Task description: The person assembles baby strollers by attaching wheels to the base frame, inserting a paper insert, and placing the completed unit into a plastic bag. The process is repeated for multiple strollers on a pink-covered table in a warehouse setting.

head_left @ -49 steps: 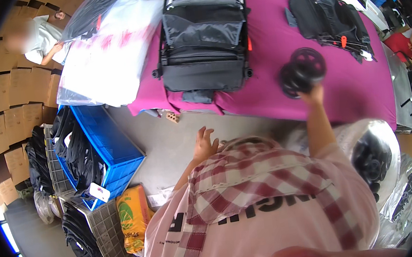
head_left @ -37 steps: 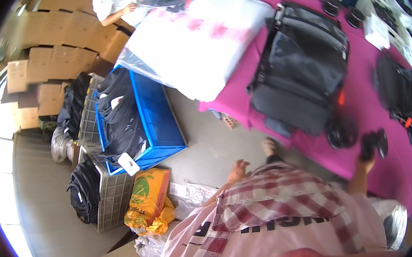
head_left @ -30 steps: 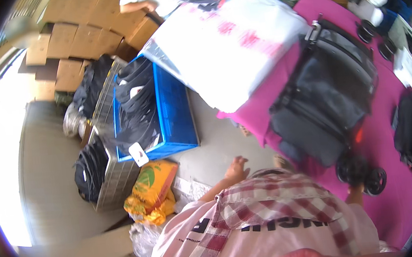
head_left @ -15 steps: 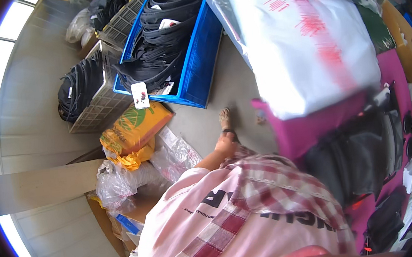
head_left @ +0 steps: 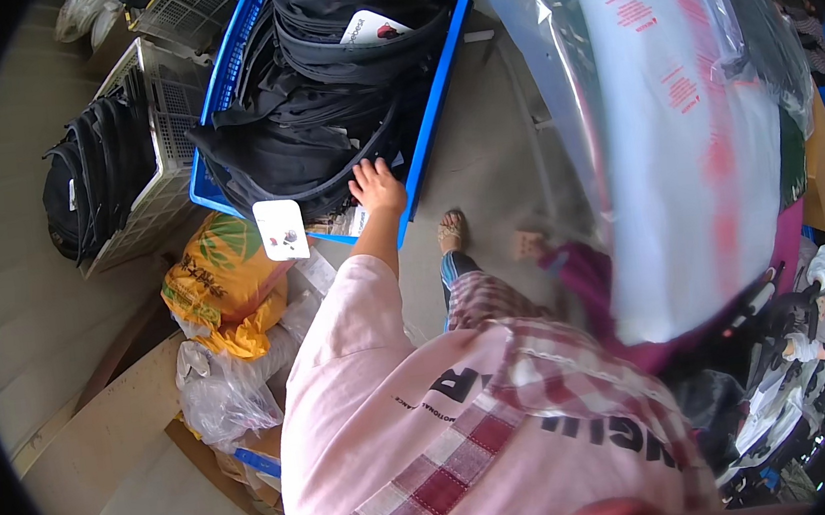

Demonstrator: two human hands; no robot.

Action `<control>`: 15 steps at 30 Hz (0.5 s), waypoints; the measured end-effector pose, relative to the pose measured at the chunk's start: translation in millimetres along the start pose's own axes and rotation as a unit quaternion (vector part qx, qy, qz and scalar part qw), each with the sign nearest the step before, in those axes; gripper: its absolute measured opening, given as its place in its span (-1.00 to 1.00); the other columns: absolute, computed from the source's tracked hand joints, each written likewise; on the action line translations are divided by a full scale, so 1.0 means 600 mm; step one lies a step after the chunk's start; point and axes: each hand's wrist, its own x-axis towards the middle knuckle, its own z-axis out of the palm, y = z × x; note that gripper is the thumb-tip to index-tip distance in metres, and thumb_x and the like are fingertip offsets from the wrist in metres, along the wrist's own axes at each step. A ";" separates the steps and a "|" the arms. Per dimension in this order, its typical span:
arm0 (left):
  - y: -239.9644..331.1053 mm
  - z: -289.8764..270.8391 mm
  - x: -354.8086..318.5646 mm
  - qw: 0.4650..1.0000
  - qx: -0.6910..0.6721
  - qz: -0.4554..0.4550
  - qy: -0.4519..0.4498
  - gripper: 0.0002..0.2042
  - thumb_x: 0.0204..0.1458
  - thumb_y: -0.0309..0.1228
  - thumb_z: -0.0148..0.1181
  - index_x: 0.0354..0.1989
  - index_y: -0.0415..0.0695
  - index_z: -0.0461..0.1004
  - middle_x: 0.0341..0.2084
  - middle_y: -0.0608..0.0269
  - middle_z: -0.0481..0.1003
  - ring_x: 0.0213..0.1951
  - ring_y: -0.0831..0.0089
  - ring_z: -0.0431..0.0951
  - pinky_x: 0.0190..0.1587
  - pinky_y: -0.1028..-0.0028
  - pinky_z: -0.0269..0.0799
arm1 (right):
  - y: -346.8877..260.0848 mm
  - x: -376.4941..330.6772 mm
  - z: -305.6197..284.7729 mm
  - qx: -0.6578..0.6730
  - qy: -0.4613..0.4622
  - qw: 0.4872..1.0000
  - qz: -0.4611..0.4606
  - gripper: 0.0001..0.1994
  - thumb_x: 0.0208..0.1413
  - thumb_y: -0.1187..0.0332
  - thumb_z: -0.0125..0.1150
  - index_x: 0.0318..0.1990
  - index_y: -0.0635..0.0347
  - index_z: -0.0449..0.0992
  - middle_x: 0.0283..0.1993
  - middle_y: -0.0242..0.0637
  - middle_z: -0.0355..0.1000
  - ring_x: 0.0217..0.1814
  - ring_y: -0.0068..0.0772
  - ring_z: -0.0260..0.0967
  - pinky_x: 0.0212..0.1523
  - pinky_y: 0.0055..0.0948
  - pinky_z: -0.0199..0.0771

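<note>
The left hand (head_left: 377, 185), fingers spread and gripping nothing, is laid on the black bags (head_left: 318, 127) at the blue crate's (head_left: 436, 94) near edge; the right hand is unseen.

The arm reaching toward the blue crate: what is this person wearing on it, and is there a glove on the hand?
The left hand is bare: no glove, ring or watch shows, and the fingers are uncovered. The forearm is bare too. A loose, pale pink short sleeve covers the upper arm, part of a shirt with a pink and dark red checked panel and dark lettering. The right hand is out of view.
</note>
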 end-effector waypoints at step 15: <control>-0.027 -0.077 0.010 0.963 -0.108 -0.005 -0.246 -0.54 0.09 0.05 0.05 -0.20 -0.15 0.57 -0.26 -0.08 0.56 -0.13 0.06 0.57 -0.07 0.19 0.45 | -0.052 -0.078 0.033 -0.068 0.004 0.998 -0.006 -0.70 0.10 0.15 0.12 -0.28 0.24 0.51 -0.36 -0.18 0.51 -0.32 -0.21 0.46 -0.24 -0.23 0.46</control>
